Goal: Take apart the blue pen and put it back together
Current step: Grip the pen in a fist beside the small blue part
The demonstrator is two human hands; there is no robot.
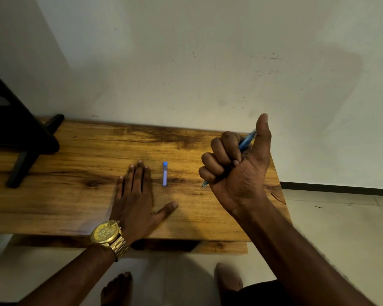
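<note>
My right hand (237, 164) is closed in a fist around the blue pen body (246, 141), thumb raised. The pen's tip pokes out below the fist and its upper end shows beside the thumb. A small blue cap (165, 174) lies alone on the wooden table (75, 195), pointing away from me, between my two hands. My left hand (137, 195) rests flat on the table with fingers spread, just left of the cap and not touching it. A gold watch sits on that wrist.
The table stands against a pale wall (186, 62). A black stand (24, 146) rests on the table's far left. The table's right edge lies just past my right hand. My bare feet (117, 288) are on the tiled floor below.
</note>
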